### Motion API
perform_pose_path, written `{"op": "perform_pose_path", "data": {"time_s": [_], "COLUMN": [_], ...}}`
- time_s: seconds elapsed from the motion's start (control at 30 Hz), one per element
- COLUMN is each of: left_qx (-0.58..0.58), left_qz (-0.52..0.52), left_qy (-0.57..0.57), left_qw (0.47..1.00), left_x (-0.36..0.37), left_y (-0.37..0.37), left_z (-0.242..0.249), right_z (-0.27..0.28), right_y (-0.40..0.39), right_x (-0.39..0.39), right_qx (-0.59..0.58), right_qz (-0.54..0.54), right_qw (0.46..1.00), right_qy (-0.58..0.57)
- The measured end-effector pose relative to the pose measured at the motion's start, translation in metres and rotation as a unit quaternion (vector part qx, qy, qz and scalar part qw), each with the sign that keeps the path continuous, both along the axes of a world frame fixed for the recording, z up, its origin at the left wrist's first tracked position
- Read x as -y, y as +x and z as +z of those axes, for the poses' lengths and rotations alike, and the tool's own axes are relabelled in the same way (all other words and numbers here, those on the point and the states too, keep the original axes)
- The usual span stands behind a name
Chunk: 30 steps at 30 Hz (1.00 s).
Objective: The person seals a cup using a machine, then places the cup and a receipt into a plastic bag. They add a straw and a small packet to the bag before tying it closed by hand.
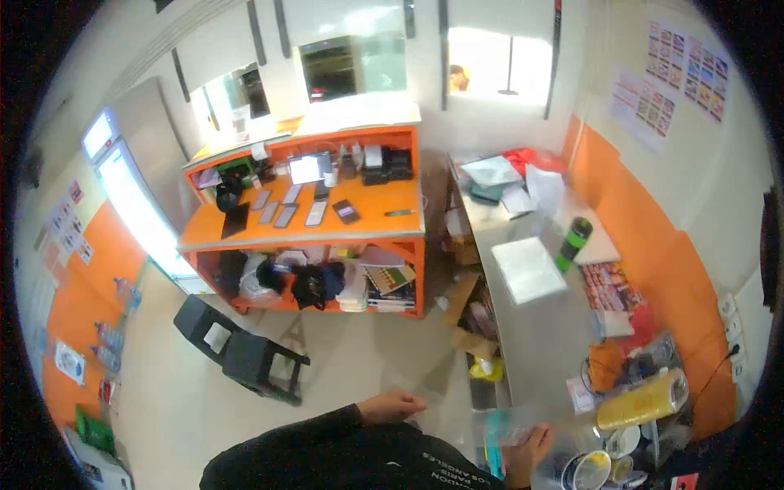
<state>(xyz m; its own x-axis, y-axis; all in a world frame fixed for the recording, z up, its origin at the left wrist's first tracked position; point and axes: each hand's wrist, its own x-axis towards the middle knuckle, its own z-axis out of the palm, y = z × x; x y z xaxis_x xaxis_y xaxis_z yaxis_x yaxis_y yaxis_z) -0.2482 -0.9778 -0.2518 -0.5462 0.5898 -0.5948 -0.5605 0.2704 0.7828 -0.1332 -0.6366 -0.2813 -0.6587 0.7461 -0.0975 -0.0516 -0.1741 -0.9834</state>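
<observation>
My left hand is in front of my body, above the floor, its fingers curled and pressed together. Anything it may hold is too small or blurred to make out. At the near end of the metal counter, my right hand is closed at the edge of a see-through plastic piece with teal on it, whose exact kind is blurred. Right of that hand stand several tubs, among them an open round one. Behind them lies a yellow wrapped roll.
A white sheet and a black-green bottle are on the counter. Opened cardboard boxes sit beneath it. Several phones lie on an orange desk ahead. A black chair stands on the floor at left.
</observation>
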Motion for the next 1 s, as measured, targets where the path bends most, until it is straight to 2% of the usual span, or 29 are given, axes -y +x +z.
{"op": "perform_pose_path", "data": {"time_s": [0.07,0.1,0.2,0.3,0.33,0.4,0.53,0.63,0.7,0.77,0.8,0.87,0.9,0.93,0.97,1.0], "left_qx": [0.011,0.018,0.016,-0.046,-0.052,-0.065,-0.062,-0.068,-0.075,-0.053,-0.041,-0.110,-0.146,-0.207,-0.266,-0.325], "left_qz": [-0.018,-0.030,0.043,0.017,0.012,0.002,-0.022,-0.014,-0.026,-0.013,-0.008,-0.034,-0.048,-0.073,-0.099,-0.123], "left_qy": [-0.006,-0.008,-0.047,0.012,0.032,0.072,0.062,0.059,0.036,0.069,0.086,0.009,-0.030,-0.022,-0.015,-0.008], "left_qw": [1.000,0.999,0.998,0.999,0.998,0.995,0.996,0.996,0.996,0.996,0.995,0.993,0.988,0.975,0.959,0.938], "left_x": [0.008,0.008,0.001,0.010,0.012,0.016,0.020,0.019,0.016,0.011,0.009,0.003,-0.001,-0.009,-0.018,-0.023], "left_y": [-0.025,-0.037,-0.071,-0.112,-0.121,-0.141,-0.176,-0.190,-0.197,-0.203,-0.206,-0.204,-0.202,-0.201,-0.198,-0.196], "left_z": [-0.019,-0.022,-0.020,-0.045,-0.037,-0.015,-0.040,-0.024,-0.018,-0.019,-0.019,0.005,0.012,0.008,0.003,-0.001], "right_z": [-0.001,0.025,0.058,0.049,0.044,0.047,0.021,-0.066,-0.094,-0.109,-0.087,-0.035,-0.015,0.005,0.017,0.026], "right_y": [-0.020,-0.022,-0.048,-0.072,-0.079,-0.088,-0.094,-0.087,-0.098,-0.097,-0.112,-0.144,-0.160,-0.177,-0.189,-0.198], "right_x": [0.002,0.007,0.031,0.044,0.047,0.054,0.048,0.022,0.010,0.008,0.032,0.072,0.088,0.104,0.119,0.131], "right_qx": [0.013,0.028,0.052,0.106,0.130,0.110,0.152,0.157,0.235,0.287,0.288,0.275,0.254,0.242,0.205,0.199], "right_qz": [-0.016,-0.008,-0.037,-0.125,-0.160,-0.096,-0.006,0.012,0.032,-0.006,-0.052,-0.020,0.083,0.162,0.262,0.297], "right_qw": [1.000,1.000,0.996,0.983,0.975,0.989,0.980,0.901,0.915,0.837,0.724,0.666,0.760,0.835,0.895,0.919], "right_qy": [0.011,-0.002,-0.069,-0.088,-0.083,-0.017,0.131,0.404,0.326,0.465,0.625,0.693,0.593,0.466,0.296,0.168]}}
